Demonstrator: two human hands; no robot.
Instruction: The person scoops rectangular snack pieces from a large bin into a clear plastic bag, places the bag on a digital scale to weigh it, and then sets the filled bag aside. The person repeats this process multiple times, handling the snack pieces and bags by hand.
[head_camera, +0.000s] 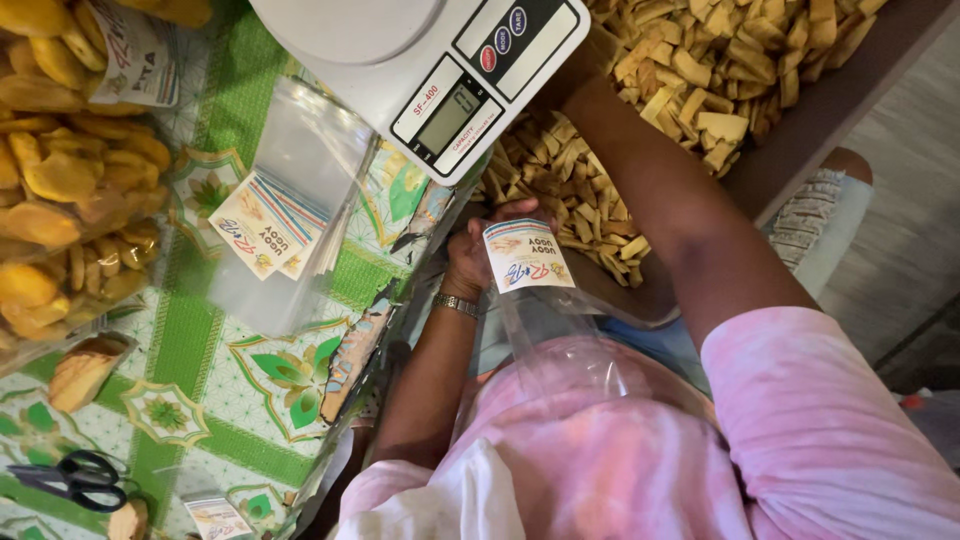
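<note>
Brown tray of tan fried chips (720, 70) lies beyond both hands; my right hand (585, 55) reaches into it, hidden behind the white digital kitchen scale (420, 60), grip not discernible. Stack of clear labelled plastic bags (290, 210) lies left of my left hand (478, 255), which pinches one clear labelled bag (545, 300) open-mouthed toward my chest.

Green-patterned table (190, 340) w/ scale (400, 50), scissors (75, 480), bags (290, 210).
</note>
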